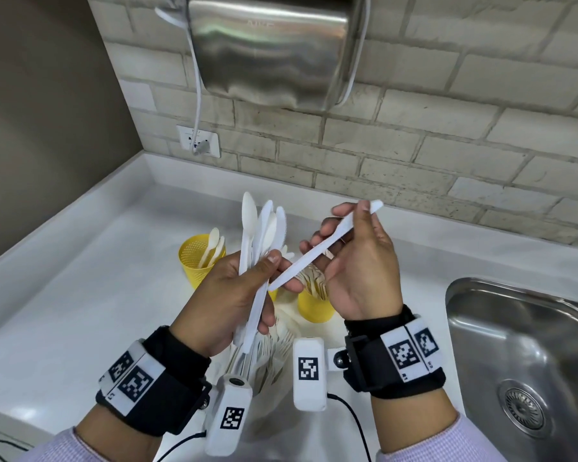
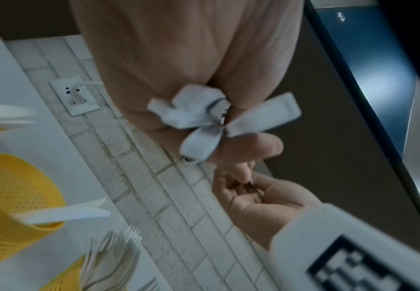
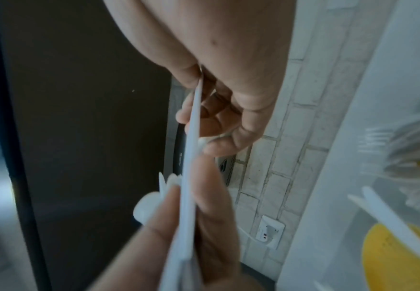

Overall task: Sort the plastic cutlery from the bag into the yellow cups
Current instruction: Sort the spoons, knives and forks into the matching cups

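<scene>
Head view bright, even, sharp, edges bowed; glare on steel dryer (image 1: 267,45). Wrist views dimmer, motion-blurred.

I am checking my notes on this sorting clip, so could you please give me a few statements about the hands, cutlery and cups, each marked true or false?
1. The left hand holds a bunch of white cutlery with spoons and knives in it. True.
2. The right hand is empty. False: it pinches a single white piece near one end.
3. The yellow cup on the left contains spoons. True.
4. The yellow cup below the right hand is empty. False: it holds forks.
5. The sink lies to the person's left. False: it is on the right, and the cups stand on the white counter.
</scene>
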### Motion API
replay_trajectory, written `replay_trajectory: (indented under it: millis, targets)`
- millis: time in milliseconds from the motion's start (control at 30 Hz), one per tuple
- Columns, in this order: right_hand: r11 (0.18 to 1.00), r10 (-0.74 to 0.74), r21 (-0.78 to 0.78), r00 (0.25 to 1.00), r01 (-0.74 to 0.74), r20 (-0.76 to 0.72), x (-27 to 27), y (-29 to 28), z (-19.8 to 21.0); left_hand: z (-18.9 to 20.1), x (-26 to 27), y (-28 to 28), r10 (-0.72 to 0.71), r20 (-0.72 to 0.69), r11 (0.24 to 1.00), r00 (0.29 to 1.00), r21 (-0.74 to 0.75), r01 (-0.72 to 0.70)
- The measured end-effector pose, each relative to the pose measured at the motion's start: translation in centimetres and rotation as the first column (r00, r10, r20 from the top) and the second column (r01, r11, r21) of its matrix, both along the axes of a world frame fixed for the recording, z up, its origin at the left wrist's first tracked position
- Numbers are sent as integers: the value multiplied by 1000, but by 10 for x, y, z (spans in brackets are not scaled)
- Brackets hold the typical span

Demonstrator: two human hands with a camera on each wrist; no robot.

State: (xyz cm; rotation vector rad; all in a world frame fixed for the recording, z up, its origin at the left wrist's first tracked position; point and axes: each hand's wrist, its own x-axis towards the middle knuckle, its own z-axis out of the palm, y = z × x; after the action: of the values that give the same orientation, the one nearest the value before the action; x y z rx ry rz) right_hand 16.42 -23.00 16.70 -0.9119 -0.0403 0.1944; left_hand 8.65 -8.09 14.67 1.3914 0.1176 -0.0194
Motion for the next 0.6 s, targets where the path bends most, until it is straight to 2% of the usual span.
replay_trajectory:
  millis: [67, 133, 267, 333, 400, 500, 533, 600]
  targets:
    - [985, 16, 174, 997, -3, -70, 4, -5, 2, -2, 1, 2, 28, -13, 999, 1000, -16, -28]
    - [962, 31, 273, 994, 0, -107, 9, -11, 2, -3, 2, 3, 55, -35, 997, 998, -53, -57]
    - [964, 98, 255, 991, -71, -93, 10, -17, 3, -2, 1, 3, 43, -50, 996, 998, -80, -46]
    - [982, 110, 165, 991, -96, -77, 7, -12, 3, -2, 1, 3, 22, -41, 995, 999, -92, -25]
    - [992, 124, 6, 991, -124, -45, 2, -3, 2, -2, 1, 2, 4, -28, 995, 1000, -98, -6]
    - [947, 173, -285, 983, -150, 56, -7, 10, -2, -4, 1, 1, -30, -6, 996, 1000, -84, 29]
    - [927, 186, -343, 979, -148, 81, -11, 13, -2, -4, 1, 1, -38, 1, 996, 999, -82, 38]
    - [922, 179, -365, 977, -126, 115, -14, 18, -2, -4, 1, 1, -44, 7, 996, 999, -77, 44]
